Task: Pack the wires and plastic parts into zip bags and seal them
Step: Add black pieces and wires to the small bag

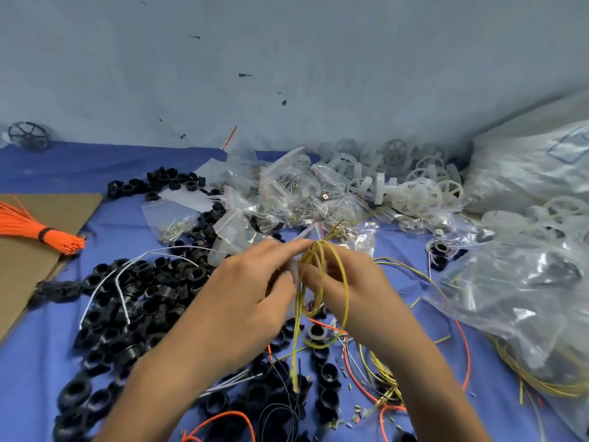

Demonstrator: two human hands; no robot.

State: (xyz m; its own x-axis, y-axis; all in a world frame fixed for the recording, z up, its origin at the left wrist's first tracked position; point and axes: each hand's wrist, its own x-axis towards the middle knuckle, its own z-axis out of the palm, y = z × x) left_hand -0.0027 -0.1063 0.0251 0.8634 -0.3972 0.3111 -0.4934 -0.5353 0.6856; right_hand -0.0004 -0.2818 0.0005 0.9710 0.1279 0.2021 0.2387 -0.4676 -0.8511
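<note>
Both my hands meet at the middle of the head view over a blue cloth (38, 352). My right hand (353, 288) grips a loop of yellow wire (342, 275), whose ends hang down between my wrists. My left hand (251, 291) pinches the same loop at its top, together with a small clear zip bag (294, 269) that is mostly hidden behind my fingers. Black plastic rings (134, 314) lie scattered on the left. Loose orange, yellow and black wires (376, 381) lie under my right forearm.
Filled small zip bags (287, 193) are heaped behind my hands, with white plastic wheels (414, 186) to their right. Large clear bags (522, 282) fill the right side. An orange wire bundle (38, 231) rests on cardboard (22, 272) at left. A blue-grey wall stands behind.
</note>
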